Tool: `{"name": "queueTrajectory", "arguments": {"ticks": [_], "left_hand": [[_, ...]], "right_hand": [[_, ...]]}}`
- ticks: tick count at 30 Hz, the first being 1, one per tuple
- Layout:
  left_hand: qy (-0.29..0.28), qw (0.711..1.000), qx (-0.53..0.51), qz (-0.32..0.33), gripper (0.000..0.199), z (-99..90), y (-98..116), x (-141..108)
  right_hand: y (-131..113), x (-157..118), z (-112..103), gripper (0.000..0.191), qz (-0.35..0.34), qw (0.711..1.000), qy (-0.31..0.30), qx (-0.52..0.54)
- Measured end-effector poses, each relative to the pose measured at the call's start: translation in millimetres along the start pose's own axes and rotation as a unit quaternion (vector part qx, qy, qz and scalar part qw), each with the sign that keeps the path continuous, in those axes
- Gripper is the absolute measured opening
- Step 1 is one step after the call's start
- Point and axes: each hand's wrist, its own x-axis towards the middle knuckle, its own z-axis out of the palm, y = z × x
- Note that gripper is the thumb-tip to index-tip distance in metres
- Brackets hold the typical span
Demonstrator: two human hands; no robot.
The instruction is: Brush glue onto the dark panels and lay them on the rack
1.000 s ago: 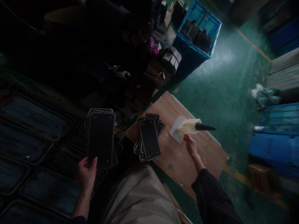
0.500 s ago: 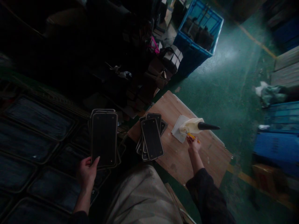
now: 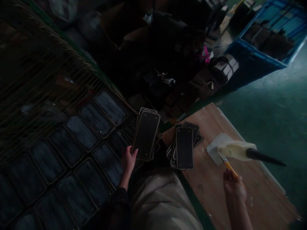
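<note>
Streaked panels left of the board seem coated, its pile uncoated; a stack is gripped by the left hand, a brush by the right hand.

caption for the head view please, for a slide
Left hand grips stacked dark panels; right hand holds a yellow-handled brush.

Dim overall; top centre near-black; pale glare on green floor, right; edges blurred.
</note>
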Motion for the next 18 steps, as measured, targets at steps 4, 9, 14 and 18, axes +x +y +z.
{"name": "queueTrajectory", "arguments": {"ticks": [4, 9, 14, 18], "left_hand": [[-0.038, 0.999, -0.003, -0.018, 0.024, -2.4, -1, -1], [-0.045, 0.999, -0.018, -0.01, 0.02, -6.4, -3, -1], [-0.184, 0.938, -0.261, -0.137, 0.027, -3.8, -15, -3], [-0.2, 0.914, -0.315, -0.16, 0.033, 2.4, -25, -3]], "right_hand": [[-31, -51, 81, 0.024, 0.016, 0.996, -0.023, 0.083], [-65, -122, 179, 0.035, -0.02, 0.986, -0.152, 0.07], [-76, -173, 234, 0.039, -0.088, 0.961, -0.262, -0.019], [-76, -192, 262, 0.035, -0.152, 0.929, -0.333, -0.048]]}}
